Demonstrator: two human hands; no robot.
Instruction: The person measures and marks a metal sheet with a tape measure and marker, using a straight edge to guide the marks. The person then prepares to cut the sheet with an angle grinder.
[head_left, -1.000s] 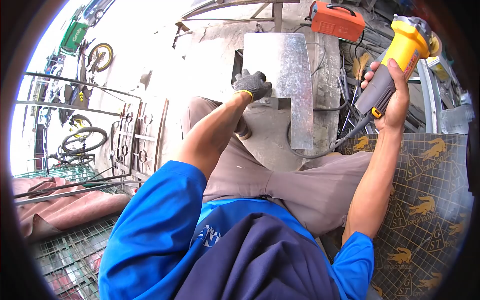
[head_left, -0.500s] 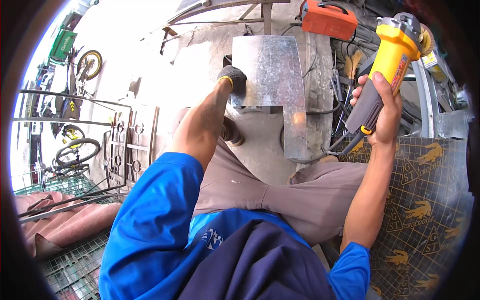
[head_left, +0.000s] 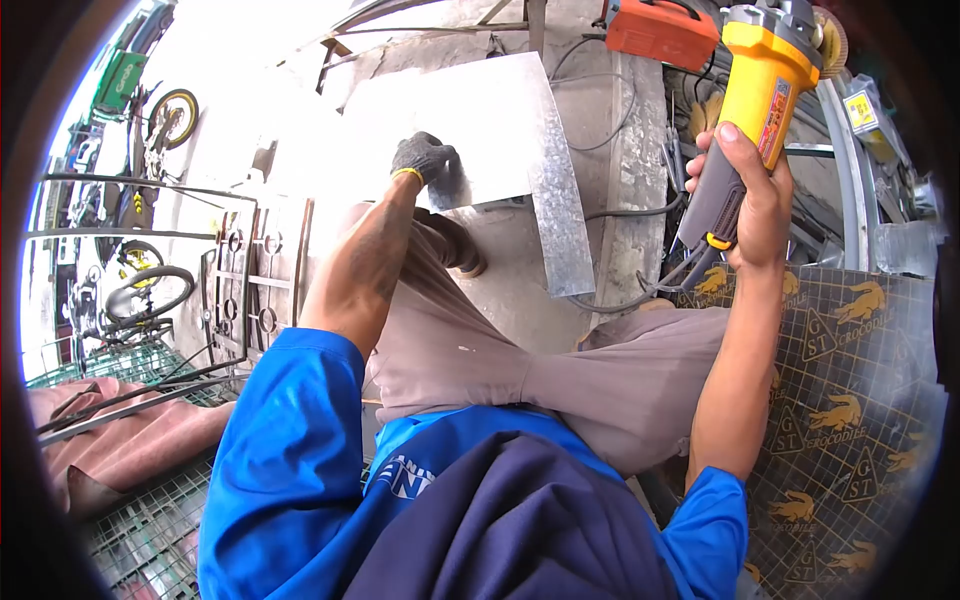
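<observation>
My left hand (head_left: 424,158), in a dark glove with a yellow cuff, is closed on the near left part of a shiny metal sheet (head_left: 505,135). The sheet has a narrow strip reaching toward me on its right side, and glare washes out much of its surface. Its fingertips are hidden under the glove's back. Bare and raised at the right, my right hand (head_left: 757,200) wraps round the grey handle of a yellow angle grinder (head_left: 765,95). The grinder's head points away from me, with a round disc or brush at its far right; it is apart from the sheet.
An orange machine (head_left: 660,35) stands at the far side, with cables on the floor nearby. Metal bars and clutter line the right. A patterned black board (head_left: 850,400) lies at my right. Metal grille frames (head_left: 250,270) and bicycles (head_left: 150,295) are at the left.
My left hand has moved left, and the metal sheet has shifted left and turned with it. My right hand has lifted the angle grinder slightly farther away.
</observation>
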